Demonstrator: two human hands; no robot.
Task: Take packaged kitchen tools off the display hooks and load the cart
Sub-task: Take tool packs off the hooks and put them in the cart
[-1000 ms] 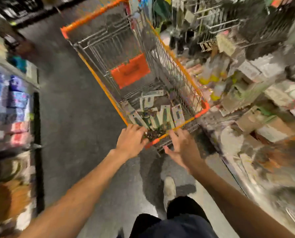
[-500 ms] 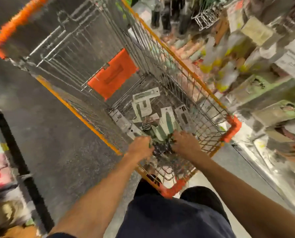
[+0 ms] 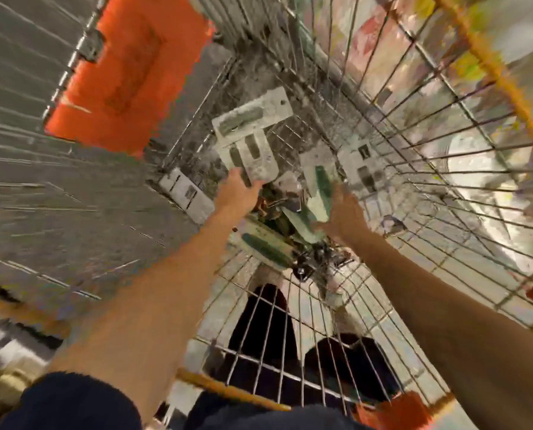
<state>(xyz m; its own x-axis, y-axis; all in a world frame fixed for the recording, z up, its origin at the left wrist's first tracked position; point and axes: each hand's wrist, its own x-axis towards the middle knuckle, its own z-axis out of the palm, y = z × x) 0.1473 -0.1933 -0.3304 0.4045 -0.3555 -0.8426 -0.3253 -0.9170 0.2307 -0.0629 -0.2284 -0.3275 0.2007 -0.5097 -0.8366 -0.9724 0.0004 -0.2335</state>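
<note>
Both of your arms reach down into the wire cart (image 3: 414, 125), its orange rim running along the right side and across the near end. Your left hand (image 3: 239, 193) lies at the lower edge of a white carded package (image 3: 249, 156) on the cart floor; the frame is smeared with motion, and it is not possible to tell whether your fingers (image 3: 252, 187) are clenched on that card or only resting against it. Your right hand (image 3: 344, 217) sits just beside a green-handled tool on its backing card (image 3: 319, 193), touching it, and the state of its fingers is likewise impossible to tell (the blur hides them).

More packaged kitchen tools lie scattered over the wire floor: 1 long card (image 3: 252, 114) at the far end, 1 with black print (image 3: 364, 169) near the right wall, 1 (image 3: 186, 193) against the left wall, and another green-handled piece (image 3: 265, 248) below your left wrist. A dark tangle of metal items (image 3: 313, 260) rests between your forearms.

The orange child-seat flap (image 3: 128, 72) stands at the upper left. Shelved merchandise (image 3: 476, 72) shows through the right-hand wires, too blurred to identify. Dark trouser legs (image 3: 265, 330) are visible through the near end of the cart.
</note>
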